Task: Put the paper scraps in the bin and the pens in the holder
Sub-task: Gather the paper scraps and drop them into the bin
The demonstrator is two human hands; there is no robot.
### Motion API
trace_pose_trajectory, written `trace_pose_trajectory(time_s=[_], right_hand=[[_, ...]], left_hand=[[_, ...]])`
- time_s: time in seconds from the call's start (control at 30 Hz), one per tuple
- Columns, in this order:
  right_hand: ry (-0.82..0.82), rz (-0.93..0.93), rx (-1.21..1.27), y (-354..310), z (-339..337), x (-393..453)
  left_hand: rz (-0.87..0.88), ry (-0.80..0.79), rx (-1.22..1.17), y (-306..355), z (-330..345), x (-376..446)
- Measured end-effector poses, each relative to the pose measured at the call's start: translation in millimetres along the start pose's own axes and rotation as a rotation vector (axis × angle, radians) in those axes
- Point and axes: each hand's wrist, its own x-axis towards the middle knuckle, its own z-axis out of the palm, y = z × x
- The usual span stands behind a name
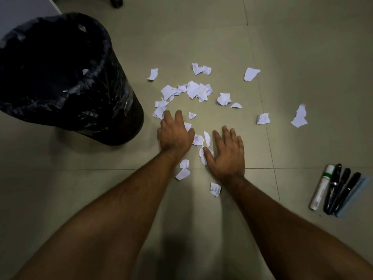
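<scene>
Both hands flat on floor (282, 57), fingers spread, gripping nothing: left hand (175, 134) and right hand (227, 153) press paper scraps (196, 90). Bin (66, 77) left, pens (337, 188) far right.

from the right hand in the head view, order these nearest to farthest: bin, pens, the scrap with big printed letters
From the right hand:
1. Scrap with big printed letters, just below the wrist.
2. Pens, lying far right.
3. Bin, far left, beyond the left hand.

- Black plastic-lined round bin (60, 77) fills the upper left of the frame.
- Torn white paper scraps (196, 90) litter the grey tiled floor (302, 47) at centre.
- Left hand (175, 134) and right hand (227, 152) lie palm-down, fingers spread, on scraps.
- Dark pens and a white marker (335, 188) lie together at lower right.
</scene>
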Motion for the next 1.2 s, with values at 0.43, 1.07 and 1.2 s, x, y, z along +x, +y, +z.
trace_pose_trajectory(time_s=[0.43,1.07,1.2], right_hand=[[0.150,-0.092,0.037,20.9,-10.0,35.9],[0.030,0.045,-0.044,19.1,-11.8,47.1],[0.015,0.051,-0.068,18.4,-12.6,48.4]], left_hand=[[0.176,0.188,-0.047,5.0,19.4,39.8],[0.135,0.446,-0.298,25.1,45.7,109.5],[-0.134,0.430,-0.138,15.8,51.1,151.0]])
